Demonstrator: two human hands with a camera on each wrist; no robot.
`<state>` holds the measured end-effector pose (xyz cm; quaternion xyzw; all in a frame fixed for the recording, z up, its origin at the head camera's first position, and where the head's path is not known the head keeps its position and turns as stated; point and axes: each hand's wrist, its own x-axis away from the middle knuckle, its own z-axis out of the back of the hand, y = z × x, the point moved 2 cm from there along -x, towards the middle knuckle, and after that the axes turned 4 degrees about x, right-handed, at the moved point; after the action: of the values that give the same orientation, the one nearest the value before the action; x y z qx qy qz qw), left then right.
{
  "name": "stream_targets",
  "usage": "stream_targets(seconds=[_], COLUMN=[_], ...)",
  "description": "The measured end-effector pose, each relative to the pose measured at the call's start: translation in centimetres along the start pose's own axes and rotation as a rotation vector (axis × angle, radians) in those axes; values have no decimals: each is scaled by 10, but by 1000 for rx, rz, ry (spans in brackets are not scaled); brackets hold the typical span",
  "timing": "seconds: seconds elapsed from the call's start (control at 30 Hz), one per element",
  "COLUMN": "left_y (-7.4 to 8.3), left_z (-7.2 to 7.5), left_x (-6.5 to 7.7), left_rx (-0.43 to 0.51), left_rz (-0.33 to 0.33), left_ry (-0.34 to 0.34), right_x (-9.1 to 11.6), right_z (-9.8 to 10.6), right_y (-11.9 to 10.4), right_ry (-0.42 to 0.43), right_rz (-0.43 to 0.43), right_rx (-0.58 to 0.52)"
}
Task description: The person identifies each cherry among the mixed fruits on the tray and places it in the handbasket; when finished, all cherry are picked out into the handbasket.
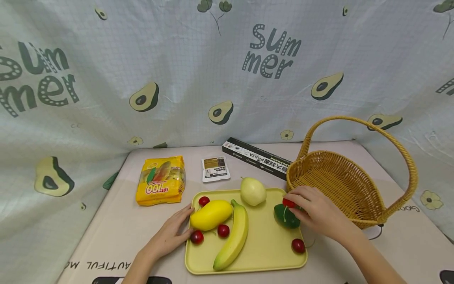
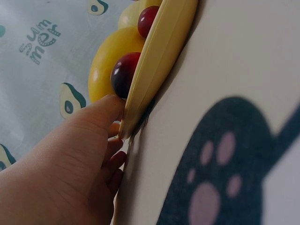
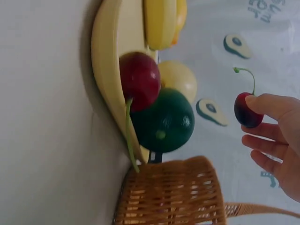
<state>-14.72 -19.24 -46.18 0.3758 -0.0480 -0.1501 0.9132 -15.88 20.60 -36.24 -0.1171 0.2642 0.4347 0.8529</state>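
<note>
The tray (image 1: 266,252) sits on the counter (image 1: 322,262). On the tray, the pear (image 1: 253,191) is at 12 o'clock, the avocado (image 1: 285,219) at 2, a cherry (image 1: 298,246) just past 3, and the mango (image 1: 211,215) at 10. The banana (image 1: 235,236) lies a bit toward 9 from the middle. Three cherries (image 1: 223,230) sit around the mango, at 11, 5 and 7. Past the tray, the basket (image 1: 328,179) is at 2, the box (image 1: 257,157) at 12, the packet (image 1: 215,169) at 11, and the bag (image 1: 160,181) at 10.

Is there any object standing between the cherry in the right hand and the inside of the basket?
Nothing loose is visible there. The right hand pinches the cherry; only the near side of the basket lies between, partly hidden by the hand in the head view.
</note>
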Motion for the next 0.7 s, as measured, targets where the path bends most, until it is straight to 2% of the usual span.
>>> stream_targets(seconds=[0.2,0.43,0.7], left_y=[0,0,1], left_z=[-1,0,0], left_x=[-1,0,1], left_rx=[-4,-15,-14], left_rz=[-7,-10,-7], left_ry=[2,18,8], right_x=[2,10,15], right_z=[-1,-9,-15], right_y=[25,54,77], right_ry=[22,-84,-167], right_rz=[-49,-213,-267], right_rx=[12,53,55])
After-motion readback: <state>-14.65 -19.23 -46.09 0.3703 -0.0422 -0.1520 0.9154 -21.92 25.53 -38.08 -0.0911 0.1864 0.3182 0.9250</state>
